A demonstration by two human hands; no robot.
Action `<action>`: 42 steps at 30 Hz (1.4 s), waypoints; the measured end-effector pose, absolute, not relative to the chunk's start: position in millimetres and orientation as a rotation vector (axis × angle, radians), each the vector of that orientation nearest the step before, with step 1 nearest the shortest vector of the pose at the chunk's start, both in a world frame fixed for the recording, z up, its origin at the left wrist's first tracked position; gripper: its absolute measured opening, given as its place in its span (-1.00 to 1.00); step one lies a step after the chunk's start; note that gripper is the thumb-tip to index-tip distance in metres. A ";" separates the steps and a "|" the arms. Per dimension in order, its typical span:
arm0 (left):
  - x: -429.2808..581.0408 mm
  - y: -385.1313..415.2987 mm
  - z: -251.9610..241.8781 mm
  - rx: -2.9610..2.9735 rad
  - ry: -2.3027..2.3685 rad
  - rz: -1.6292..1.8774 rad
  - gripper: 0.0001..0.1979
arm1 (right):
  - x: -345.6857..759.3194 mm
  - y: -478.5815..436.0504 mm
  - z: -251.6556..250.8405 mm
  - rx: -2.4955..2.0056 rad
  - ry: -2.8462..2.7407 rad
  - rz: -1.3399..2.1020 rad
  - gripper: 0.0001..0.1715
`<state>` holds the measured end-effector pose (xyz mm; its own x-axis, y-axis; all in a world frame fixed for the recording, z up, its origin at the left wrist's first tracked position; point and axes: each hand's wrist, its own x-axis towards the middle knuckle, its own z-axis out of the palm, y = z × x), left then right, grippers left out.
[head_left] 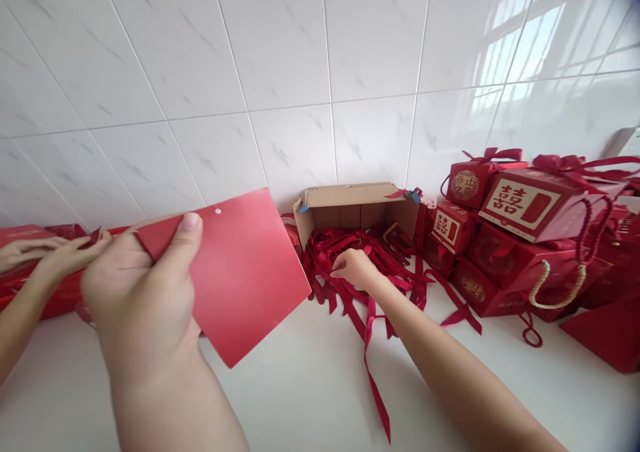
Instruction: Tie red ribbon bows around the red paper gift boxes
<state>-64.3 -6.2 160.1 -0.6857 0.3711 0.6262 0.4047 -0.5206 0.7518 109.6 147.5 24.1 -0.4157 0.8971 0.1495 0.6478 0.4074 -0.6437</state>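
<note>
My left hand [150,285] is closed round the edge of a red cardboard piece [250,272], thumb on its face. That flat, plain face has a small hole near the top edge; whether it belongs to a folded box, I cannot tell. Over a tangle of dark red ribbons [380,252], my right hand [354,268] has its fingertips pinched together on a red ribbon. The ribbons spill out of an open brown cardboard box [355,193] lying against the wall. One long ribbon end [373,385] trails toward me over the white tabletop.
Finished-looking red gift boxes [520,202] with bows and rope handles are stacked at the right. Far left, another person's hands [55,255] work on red items [30,235]. A white tiled wall [280,45] closes off the back of the white table [300,399].
</note>
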 end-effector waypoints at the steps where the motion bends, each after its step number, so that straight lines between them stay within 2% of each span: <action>1: -64.0 -3.3 159.3 -1.228 -1.524 -2.429 -0.79 | 122.4 144.3 33.3 -1.300 -2.142 0.691 -0.80; 5: -63.5 22.3 148.9 -1.351 -1.558 -2.491 -0.75 | 179.6 124.7 70.4 -1.256 -1.856 0.621 -0.88; 9: -57.3 57.0 128.3 -1.660 -1.662 -2.552 -0.68 | 226.5 103.7 94.7 -1.161 -1.552 0.572 -0.69; 12: -49.9 76.3 111.4 -2.014 -1.847 -2.442 -0.61 | 243.3 92.1 103.8 -0.998 -1.282 0.579 -0.66; 16: -46.1 83.6 97.1 -2.391 -2.023 -2.083 -0.58 | 246.3 82.5 111.2 -0.852 -1.143 0.663 -0.67; 20: -54.3 76.3 98.3 -2.607 -2.196 -1.588 -0.72 | 243.0 78.6 115.0 -0.630 -1.122 0.975 -0.63; 24: -51.9 59.9 113.4 -2.485 -2.006 -1.228 -0.72 | 235.5 71.4 116.4 -0.544 -1.230 1.081 -0.68; 28: -24.6 29.3 132.6 -2.451 -1.669 -1.436 -0.75 | 223.3 56.9 119.2 -0.529 -1.492 0.968 -0.83; 32: 3.3 1.3 143.0 -2.783 -1.403 -1.503 -0.56 | 212.1 42.8 121.8 -0.393 -1.735 0.915 -0.89; 33: 7.3 -2.6 143.8 -2.845 -1.316 -1.514 -0.57 | 209.7 40.4 122.0 -0.378 -1.764 0.901 -0.90; 38: 10.9 -4.2 143.3 -2.845 -1.126 -1.691 -0.92 | 200.2 35.8 119.5 -0.353 -1.731 1.008 -0.87; 42: 7.6 -0.9 143.2 -2.630 -1.259 -1.792 -0.92 | 197.3 36.2 116.6 -0.346 -1.696 1.204 -0.77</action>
<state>7.6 -0.9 143.2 0.1970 0.6992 0.6872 0.4095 -0.6956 0.5903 197.3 36.2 116.6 -0.4719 0.6899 0.5490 -0.2907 0.4661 -0.8356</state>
